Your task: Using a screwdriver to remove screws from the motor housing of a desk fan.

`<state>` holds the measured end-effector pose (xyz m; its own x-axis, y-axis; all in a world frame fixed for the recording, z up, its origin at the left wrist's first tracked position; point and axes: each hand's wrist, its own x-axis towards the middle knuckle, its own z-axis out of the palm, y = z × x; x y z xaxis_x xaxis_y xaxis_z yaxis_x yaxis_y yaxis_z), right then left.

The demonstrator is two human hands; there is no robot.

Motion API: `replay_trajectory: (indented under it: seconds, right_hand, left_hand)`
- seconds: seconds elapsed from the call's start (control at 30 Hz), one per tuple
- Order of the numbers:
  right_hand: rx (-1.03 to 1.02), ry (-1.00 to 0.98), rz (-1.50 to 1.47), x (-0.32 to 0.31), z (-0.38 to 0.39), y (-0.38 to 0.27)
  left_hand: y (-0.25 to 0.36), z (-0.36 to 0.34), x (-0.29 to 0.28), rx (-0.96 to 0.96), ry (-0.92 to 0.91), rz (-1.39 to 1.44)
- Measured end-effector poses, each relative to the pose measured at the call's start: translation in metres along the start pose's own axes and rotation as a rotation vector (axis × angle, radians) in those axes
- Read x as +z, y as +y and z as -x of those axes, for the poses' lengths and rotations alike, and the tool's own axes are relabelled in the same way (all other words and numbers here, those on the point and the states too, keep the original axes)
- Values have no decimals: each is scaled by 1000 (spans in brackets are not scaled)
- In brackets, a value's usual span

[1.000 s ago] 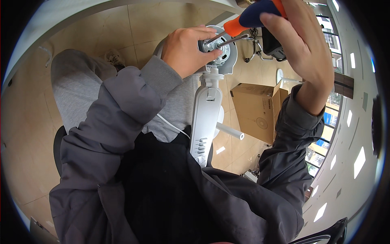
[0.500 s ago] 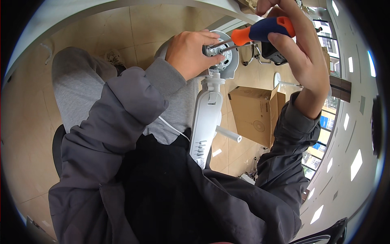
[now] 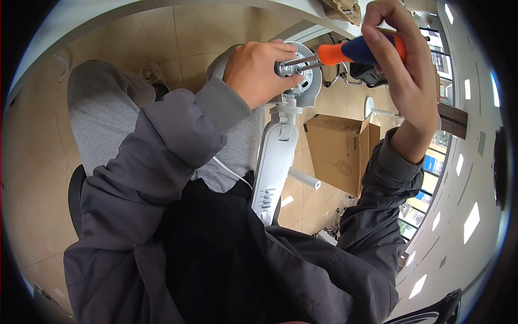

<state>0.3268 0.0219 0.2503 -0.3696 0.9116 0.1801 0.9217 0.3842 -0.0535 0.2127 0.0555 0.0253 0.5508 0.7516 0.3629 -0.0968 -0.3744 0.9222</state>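
Observation:
My left hand (image 3: 259,71) is wrapped round the motor housing of a fan, fingers over its top edge and thumb on its front. The metal motor face (image 3: 306,81) shows beside the thumb, ringed by a pale grey cover. Below it runs the white fan stand (image 3: 275,162) with a row of buttons, reaching toward my lap. My right hand (image 3: 404,70) grips an orange and dark blue screwdriver (image 3: 356,52) by its handle. Two thin metal rods lie between handle and motor; the tip's exact contact is hidden by my left fingers.
An open cardboard box (image 3: 334,154) stands on the tiled floor to the right. A short white tube (image 3: 304,178) sticks out beside the fan stand. The white table edge (image 3: 135,13) curves across the top. A white cord (image 3: 231,171) crosses my lap.
The screwdriver handle has shifted slightly right and down. My right fingers have curled in closer around its end. My left hand and the fan have moved slightly right.

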Motion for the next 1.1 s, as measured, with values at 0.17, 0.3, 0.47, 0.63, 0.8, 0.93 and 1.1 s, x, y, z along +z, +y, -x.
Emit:
replay_trajectory:
  seconds: [0.17,0.3,0.47,0.63,0.8,0.93,1.1]
  right_hand:
    - [219,-87,-65,-11,-2,-24]
    - [644,321,-318,11,-28,-58]
    - [31,-143,-29,-13,1,-8]
    - [138,-9,182,3,17,18]
    - [-97,-142,-146,-14,19,18]
    - [188,-259,-83,-21,16,2]
    - [395,-227,319,-14,19,15]
  left_hand:
    - [-4,2,-2,5,3,1]
    - [-5,3,-2,-12,12,-7]
    - [-5,3,0,15,16,-15]
    - [-5,2,0,-4,4,8]
    - [-3,4,1,18,25,-29]
    - [-6,5,1,48,30,-42]
    - [-5,3,3,57,34,-38]
